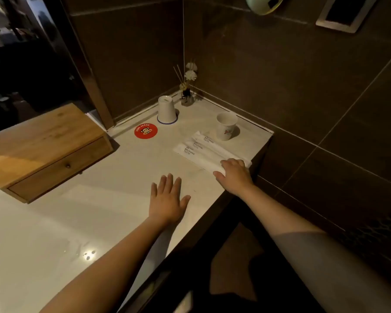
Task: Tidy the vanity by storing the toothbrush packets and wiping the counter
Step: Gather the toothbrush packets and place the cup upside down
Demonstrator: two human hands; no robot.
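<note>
Three white toothbrush packets (201, 149) marked "brushing teeth" lie side by side on the pale counter (99, 199), near its right edge. My right hand (234, 175) rests on their near ends, fingers curled over them and thumb on the counter. Whether the fingers grip the packets does not show. My left hand (167, 201) hovers flat with fingers spread over the counter, left of the packets, holding nothing. A wooden box (43, 150) with one shut drawer and a small knob stands at the left.
An upside-down white cup (166, 109) stands on a coaster, next to a red round coaster (145, 131). An upright paper cup (226, 125) sits behind the packets. A reed diffuser (186, 96) fills the corner. Dark tiled walls border the counter; its front edge runs diagonally.
</note>
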